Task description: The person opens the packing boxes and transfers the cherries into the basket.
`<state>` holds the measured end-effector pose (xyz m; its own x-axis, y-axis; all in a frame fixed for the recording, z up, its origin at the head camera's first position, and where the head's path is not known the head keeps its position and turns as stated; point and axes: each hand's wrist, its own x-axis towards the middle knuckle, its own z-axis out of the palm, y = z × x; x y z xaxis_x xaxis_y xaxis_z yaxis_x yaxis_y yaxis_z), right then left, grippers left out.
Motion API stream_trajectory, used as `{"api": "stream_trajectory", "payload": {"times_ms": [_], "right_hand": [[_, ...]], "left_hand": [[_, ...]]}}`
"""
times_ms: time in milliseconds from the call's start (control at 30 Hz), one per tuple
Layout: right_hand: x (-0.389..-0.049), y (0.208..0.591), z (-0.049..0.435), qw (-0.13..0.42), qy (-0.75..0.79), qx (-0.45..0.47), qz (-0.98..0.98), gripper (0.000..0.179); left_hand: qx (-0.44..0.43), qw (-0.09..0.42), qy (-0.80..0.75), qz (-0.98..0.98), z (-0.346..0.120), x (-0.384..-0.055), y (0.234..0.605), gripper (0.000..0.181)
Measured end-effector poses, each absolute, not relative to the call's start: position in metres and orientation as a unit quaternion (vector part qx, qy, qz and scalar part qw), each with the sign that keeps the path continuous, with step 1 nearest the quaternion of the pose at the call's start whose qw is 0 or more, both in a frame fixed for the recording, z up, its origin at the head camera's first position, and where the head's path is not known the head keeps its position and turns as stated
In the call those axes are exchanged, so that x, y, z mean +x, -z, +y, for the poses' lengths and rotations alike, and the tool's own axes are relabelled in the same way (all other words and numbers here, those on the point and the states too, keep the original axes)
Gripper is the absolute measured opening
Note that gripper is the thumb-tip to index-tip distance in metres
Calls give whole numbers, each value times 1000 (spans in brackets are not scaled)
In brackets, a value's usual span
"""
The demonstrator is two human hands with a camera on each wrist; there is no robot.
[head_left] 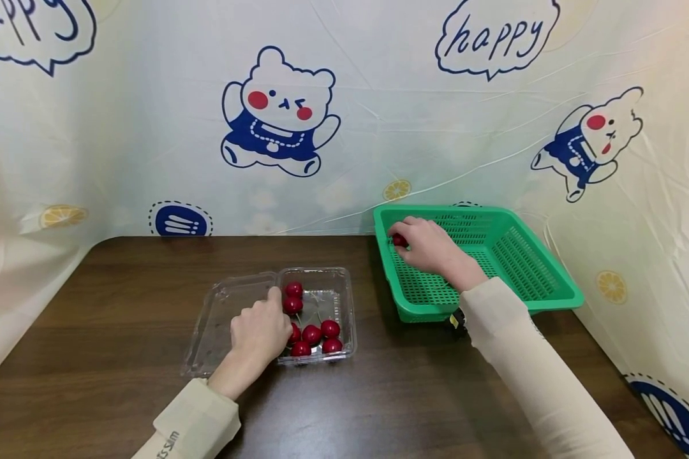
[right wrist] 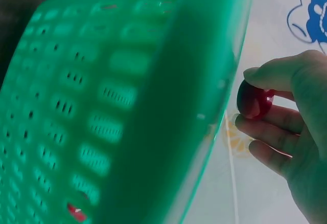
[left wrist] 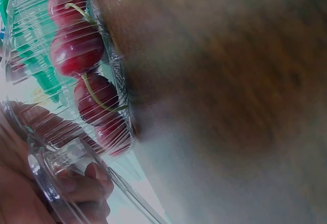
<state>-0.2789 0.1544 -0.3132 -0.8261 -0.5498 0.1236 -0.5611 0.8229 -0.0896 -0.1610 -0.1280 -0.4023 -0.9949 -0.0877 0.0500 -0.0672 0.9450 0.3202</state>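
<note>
Green basket [head_left: 551,280] stands at the back right corner of the bench [head_left: 413,401]. Over its left side, the right hand [head_left: 433,247] pinches one cherry [head_left: 399,240] between thumb and fingers. The left hand [head_left: 259,328] grips the hinge side of a clear box [head_left: 351,319] with more cherries [head_left: 311,335], left of the basket.

Straight across the back goes a pale printed sheet [head_left: 379,83], wrapping round on both sides, wrinkling hard over on the right, and up top two speech bubbles shout "happy", one on the left [head_left: 34,32], one on the right [head_left: 499,38]! In the middle a winking bear [head_left: 284,115] sits in navy, a second bear [head_left: 588,143] tilts away on the right-hand side, and yellow citrus slices [head_left: 63,215] dot the folds. Below runs the dark brown bench [head_left: 92,331], wood-grained, round-cornered at back left, with soft light glinting off its near stretch.
</note>
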Motion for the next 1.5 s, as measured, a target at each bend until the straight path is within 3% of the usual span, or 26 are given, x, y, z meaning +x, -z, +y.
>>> {"api": "stream_trajectory", "payload": {"times_ms": [333, 867, 1500], "right_hand": [[-285, 322, 177, 44, -33, 284, -957, 27], [-294, 340, 212, -34, -3, 241, -970, 25], [-298, 347, 225, -74, 8, 219, -973, 25]], "left_hand": [[37, 36, 157, -986, -128, -161, 403, 15], [37, 34, 156, -986, -128, -160, 403, 18], [38, 31, 156, -986, -128, -160, 403, 18]]}}
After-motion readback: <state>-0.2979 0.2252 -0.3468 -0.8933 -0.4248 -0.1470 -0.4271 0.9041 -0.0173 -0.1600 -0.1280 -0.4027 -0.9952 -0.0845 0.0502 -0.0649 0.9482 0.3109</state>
